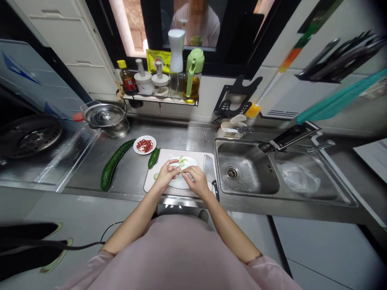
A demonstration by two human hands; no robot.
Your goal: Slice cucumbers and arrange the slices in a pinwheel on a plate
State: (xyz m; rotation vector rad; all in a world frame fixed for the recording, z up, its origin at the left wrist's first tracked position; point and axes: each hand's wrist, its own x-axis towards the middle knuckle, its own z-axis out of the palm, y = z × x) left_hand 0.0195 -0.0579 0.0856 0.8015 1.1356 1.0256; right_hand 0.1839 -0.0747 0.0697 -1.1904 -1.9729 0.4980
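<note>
Closest is the person's pink shirt (187,253). Past it, a steel worktop (81,173) runs along the kitchen wall, carrying one pale cutting board (151,186) with one white plate (179,184). Over the plate, the left hand (165,174) and right hand (196,180) meet, the grip of each closed at the fingertips on one small cucumber slice (182,170). A few more slices lie on the plate, too small to count surely. One knife (208,167) rests along the board's right side. To the left are two cucumbers: one short piece (154,158) beside the board, one long (116,165) farther off. Beyond sit one white dish (144,152) of red bits and one lidded steel pot (105,116); rightward, one sink (246,183) with two basins. Farthest, below a dark-framed window, one shelf (169,100) bears two lidded jars (144,84), three bottles and one yellow packet (154,56).
</note>
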